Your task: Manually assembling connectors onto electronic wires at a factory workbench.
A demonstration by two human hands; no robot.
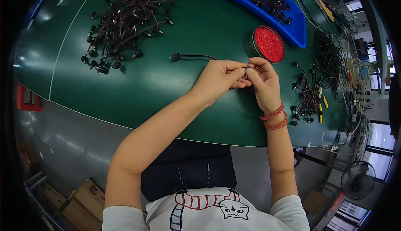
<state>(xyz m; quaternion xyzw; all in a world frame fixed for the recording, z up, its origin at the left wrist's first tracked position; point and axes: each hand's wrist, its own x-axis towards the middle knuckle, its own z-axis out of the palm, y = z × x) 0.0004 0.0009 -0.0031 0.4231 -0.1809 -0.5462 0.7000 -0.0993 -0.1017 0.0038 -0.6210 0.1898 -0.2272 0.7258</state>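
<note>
Over the green table (158, 85), both my hands meet at one end of a short dark cable (196, 56). Its other end, a round black connector (175, 57) with a metal tip, rests on the table to the left. My left hand (223, 75) is closed, thumb and fingers pinching the cable's near end. From the right, my right hand (264, 78) pinches at the same spot, thumb against the small dark connector end (246, 75). Fingers cover most of that end. A round tin (253, 47) of small red pieces stands just beyond my right hand.
A big heap of black-and-red connector cables (125, 24) lies at the far left. At the back right, a blue tray (298, 32) holds more. Right of my hand are a smaller cable pile (307, 91) and yellow-handled pliers (321, 110). Tangled wires (334, 64) line the right edge.
</note>
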